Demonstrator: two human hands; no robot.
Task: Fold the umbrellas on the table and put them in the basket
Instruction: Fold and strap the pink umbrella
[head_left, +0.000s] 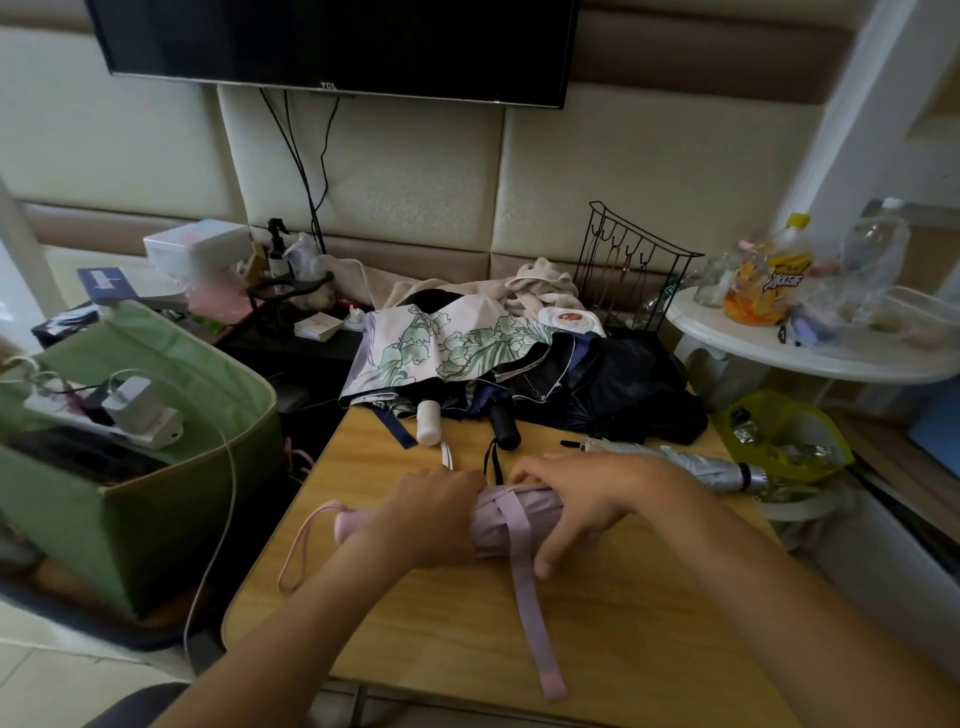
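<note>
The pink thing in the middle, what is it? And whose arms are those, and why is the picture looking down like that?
The camera sits on a person's head, so you see what they see: their own two arms reaching forward over a wooden table.

The pink thing is a small pink umbrella, rolled up. The left hand grips it near its handle, and the right hand rests over the rolled cloth. Its strap hangs loose, not yet wrapped round.

Further back lie more umbrellas: a flowered umbrella and a black umbrella, both loose and unrolled, and a rolled silver umbrella.

The green basket on the left is where they go.
</note>
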